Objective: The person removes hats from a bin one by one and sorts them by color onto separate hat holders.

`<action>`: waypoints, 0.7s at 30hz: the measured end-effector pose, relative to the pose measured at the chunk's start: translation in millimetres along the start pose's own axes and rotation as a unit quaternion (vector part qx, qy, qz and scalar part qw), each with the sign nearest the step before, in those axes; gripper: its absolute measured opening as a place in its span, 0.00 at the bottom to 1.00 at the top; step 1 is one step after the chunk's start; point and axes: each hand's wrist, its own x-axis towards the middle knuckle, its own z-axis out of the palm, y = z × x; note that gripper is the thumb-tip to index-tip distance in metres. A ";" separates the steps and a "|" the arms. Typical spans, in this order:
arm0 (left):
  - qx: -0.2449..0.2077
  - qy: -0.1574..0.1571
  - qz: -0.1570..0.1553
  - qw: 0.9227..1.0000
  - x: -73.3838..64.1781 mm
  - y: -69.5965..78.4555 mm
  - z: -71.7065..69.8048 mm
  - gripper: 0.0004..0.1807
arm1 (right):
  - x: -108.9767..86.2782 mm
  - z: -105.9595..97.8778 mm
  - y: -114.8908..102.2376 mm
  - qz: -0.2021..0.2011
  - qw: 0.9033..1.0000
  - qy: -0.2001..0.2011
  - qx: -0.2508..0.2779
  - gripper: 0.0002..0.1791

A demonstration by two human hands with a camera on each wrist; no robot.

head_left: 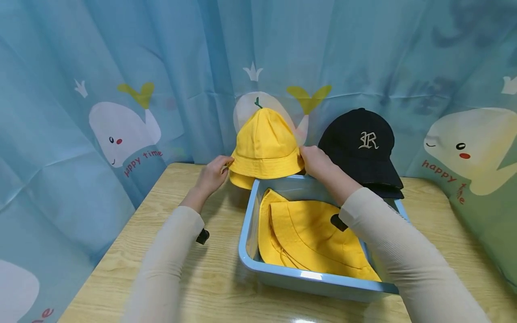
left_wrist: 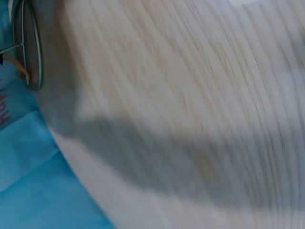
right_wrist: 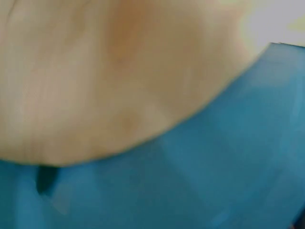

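Observation:
Both hands hold a yellow bucket hat [head_left: 264,143] with a small green stem on top, crown up, in the head view. My left hand [head_left: 214,172] pinches the left edge of its brim between thumb and fingers. At the opposite edge my right hand [head_left: 317,161] grips the brim, its fingertips partly hidden. A second yellow brim [head_left: 242,181] shows just under the hat. Close to the right hand, a black baseball cap [head_left: 357,139] with an embroidered letter R sits with another dark brim beneath it. The wrist views are blurred and show neither hand's grip.
A light blue bin [head_left: 248,242] stands on the wooden table [head_left: 161,215], with folded yellow fabric hats [head_left: 315,233] inside. My right forearm crosses over it. A blue curtain [head_left: 181,54] with whale prints hangs behind. A thin wire ring [left_wrist: 39,47] appears in the left wrist view.

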 end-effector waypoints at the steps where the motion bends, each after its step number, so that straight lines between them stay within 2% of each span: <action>1: -0.003 -0.013 0.009 1.000 0.9 0.1 -4.4 0.17 | -0.6 -3.5 -1.1 -0.001 1.000 -0.006 0.007 0.03; 4: -0.013 -0.039 0.034 0.999 5.1 1.9 -16.0 0.18 | -4.8 -14.9 -2.6 -0.027 0.999 -0.019 0.022 0.07; 8: -0.024 -0.040 0.084 0.995 14.7 8.7 -28.6 0.18 | -12.3 -27.4 -2.2 -0.091 0.995 -0.030 0.023 0.13; 13: -0.051 -0.044 0.134 0.989 30.9 24.9 -40.7 0.18 | -24.8 -36.8 -4.9 -0.146 0.988 -0.041 0.035 0.15; 16: -0.077 -0.053 0.141 0.985 39.1 37.0 -46.7 0.18 | -33.7 -38.8 -7.8 -0.188 0.980 -0.052 0.047 0.15; 21: -0.136 -0.077 0.135 0.979 50.2 58.5 -56.1 0.18 | -47.2 -36.9 -9.2 -0.250 0.962 -0.069 0.079 0.14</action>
